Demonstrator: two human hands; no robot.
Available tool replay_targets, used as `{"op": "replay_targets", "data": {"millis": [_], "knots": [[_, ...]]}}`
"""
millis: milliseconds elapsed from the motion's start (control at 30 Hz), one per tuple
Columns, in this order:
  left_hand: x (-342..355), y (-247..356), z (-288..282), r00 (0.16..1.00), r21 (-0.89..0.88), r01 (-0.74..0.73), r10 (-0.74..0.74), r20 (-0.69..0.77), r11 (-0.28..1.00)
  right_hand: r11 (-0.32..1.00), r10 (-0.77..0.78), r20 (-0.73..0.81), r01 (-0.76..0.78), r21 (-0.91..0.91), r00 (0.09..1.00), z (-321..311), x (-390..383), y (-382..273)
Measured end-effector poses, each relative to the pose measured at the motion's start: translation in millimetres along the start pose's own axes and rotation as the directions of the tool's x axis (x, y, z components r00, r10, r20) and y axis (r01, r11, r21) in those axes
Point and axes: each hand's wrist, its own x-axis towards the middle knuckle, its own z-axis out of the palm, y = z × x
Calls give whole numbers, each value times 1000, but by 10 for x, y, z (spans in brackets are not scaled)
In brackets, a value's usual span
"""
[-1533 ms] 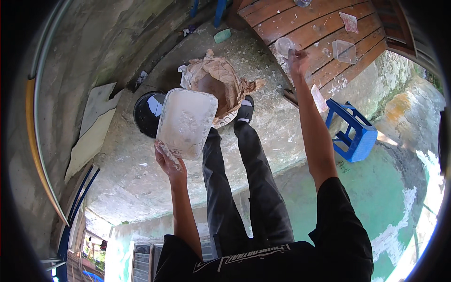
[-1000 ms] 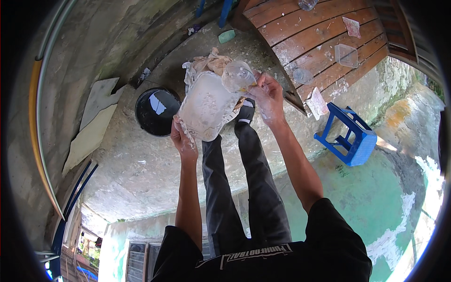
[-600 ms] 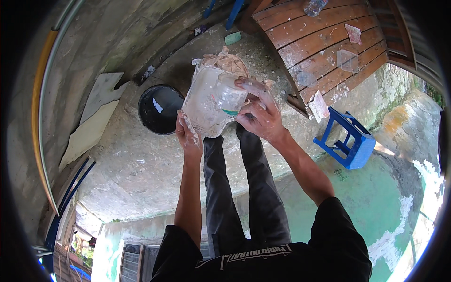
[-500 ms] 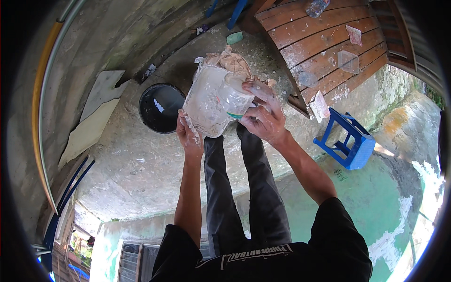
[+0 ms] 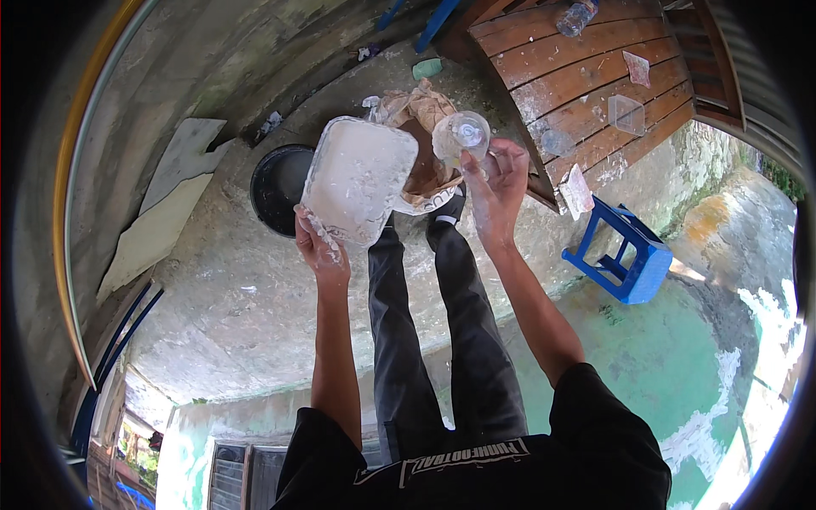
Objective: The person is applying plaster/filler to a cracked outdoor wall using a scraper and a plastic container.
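My left hand grips the near left corner of a clear rectangular plastic container, its fingers caked with white powder. White material, powder or paste, coats its inside. My right hand holds a small clear plastic cup by its side, off to the right of the container. Below and between the two, an open brown paper sack stands on the ground by my feet. The container hides part of the sack and of a round black basin on the left.
A slatted wooden table at the far right bears a clear plastic box, a bottle and scraps. A blue plastic stool lies tipped below it. Broken boards lean on the left wall. A green scrap lies beyond the sack.
The cup has moved from over the container to its right, turning in my right hand. The container has shifted left, levelled out and uncovered the sack's mouth.
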Motion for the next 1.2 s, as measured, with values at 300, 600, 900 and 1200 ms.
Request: {"op": "replay_targets", "data": {"millis": [300, 600, 900, 1200], "knots": [[218, 280, -544, 999, 42, 7, -5, -49, 999, 632, 256, 502, 250, -733, 826, -78, 122, 1129], [413, 216, -731, 996, 130, 83, -81, -25, 988, -12, 541, 280, 340, -940, 793, 137, 188, 2551], [649, 168, -777, 923, 557, -190, -47, 383, 809, -30, 669, 163, 245, -969, 725, 233, 91, 2704], [853, 481, -713, 675, 716, -691, 266, 688, -99, 118, 739, 52, -53, -992, 672, 697, 15, 2822]]}}
